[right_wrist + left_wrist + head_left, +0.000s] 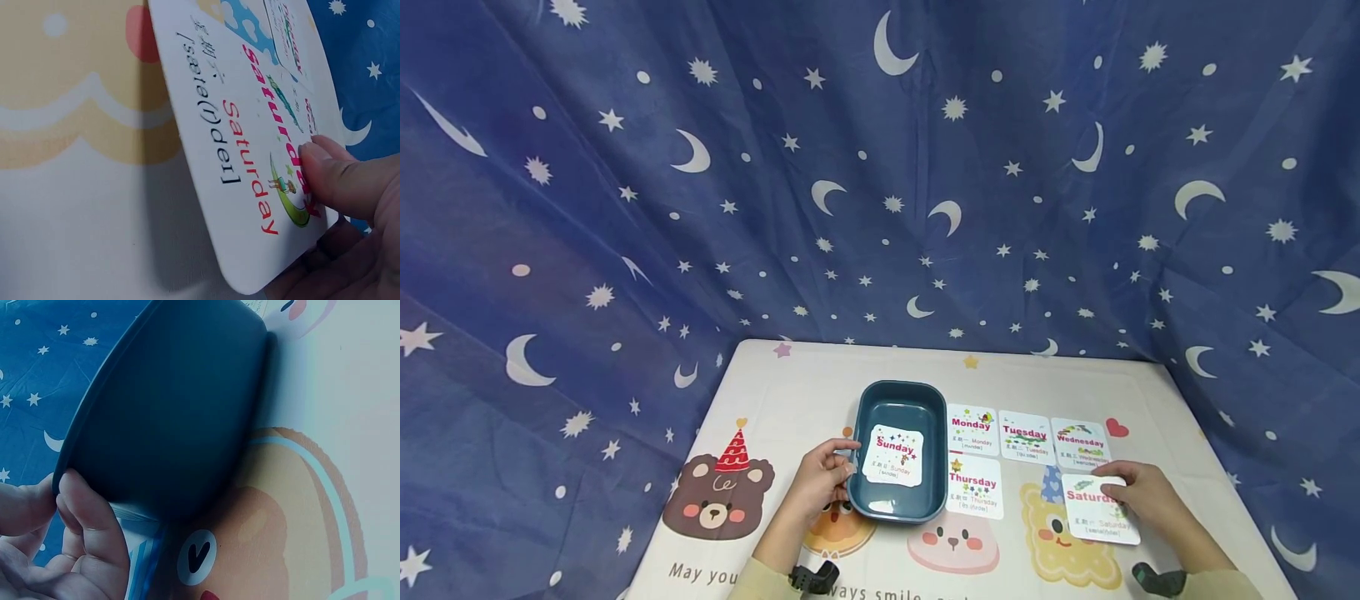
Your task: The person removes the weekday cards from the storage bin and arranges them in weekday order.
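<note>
left hand [820, 479]: grips rim of teal tray [871, 504] – thumb and fingers curled on its left edge
right hand [1146, 493]: pinches saturday card [1099, 510], one edge lifted off the mat
progress: monday [972, 429], tuesday [1026, 437], wednesday [1079, 442], thursday [973, 487] laid out in rows; sunday card [892, 455] left in tray – friday not visible
materials: smooth rounded plastic tray; stiff glossy square cards, rounded corners; printed cartoon mat [760, 400]
</note>
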A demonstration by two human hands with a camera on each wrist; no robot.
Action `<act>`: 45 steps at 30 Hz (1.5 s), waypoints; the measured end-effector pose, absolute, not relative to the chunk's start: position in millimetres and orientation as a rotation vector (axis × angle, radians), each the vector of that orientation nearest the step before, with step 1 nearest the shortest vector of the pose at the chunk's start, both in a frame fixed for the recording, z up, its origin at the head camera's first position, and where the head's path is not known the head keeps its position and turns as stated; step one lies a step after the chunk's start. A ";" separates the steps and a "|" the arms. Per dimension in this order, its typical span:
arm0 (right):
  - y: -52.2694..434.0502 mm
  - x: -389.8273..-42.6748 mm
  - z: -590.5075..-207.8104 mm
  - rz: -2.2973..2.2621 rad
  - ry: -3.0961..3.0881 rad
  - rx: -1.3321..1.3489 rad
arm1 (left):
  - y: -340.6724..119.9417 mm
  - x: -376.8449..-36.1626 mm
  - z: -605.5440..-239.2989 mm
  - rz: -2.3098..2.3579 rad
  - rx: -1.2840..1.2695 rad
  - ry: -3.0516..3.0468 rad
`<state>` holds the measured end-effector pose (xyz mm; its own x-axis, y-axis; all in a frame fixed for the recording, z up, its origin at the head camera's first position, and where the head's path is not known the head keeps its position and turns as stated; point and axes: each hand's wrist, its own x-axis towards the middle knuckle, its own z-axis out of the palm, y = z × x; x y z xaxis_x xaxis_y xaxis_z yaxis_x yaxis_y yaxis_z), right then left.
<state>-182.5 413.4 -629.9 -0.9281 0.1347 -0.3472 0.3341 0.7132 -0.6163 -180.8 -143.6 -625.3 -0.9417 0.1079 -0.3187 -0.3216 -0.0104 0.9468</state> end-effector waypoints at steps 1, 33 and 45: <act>414.1 -183.1 -630.0 -1.025 2.648 0.376 | -143.5 -180.8 -625.4 2.027 -0.219 1.973; 408.1 -180.5 -632.5 -0.960 2.718 0.580 | -141.6 -181.2 -624.7 2.030 -0.240 1.990; 410.3 -179.9 -633.0 -0.989 2.712 0.608 | -142.3 -179.7 -624.3 2.034 -0.231 1.988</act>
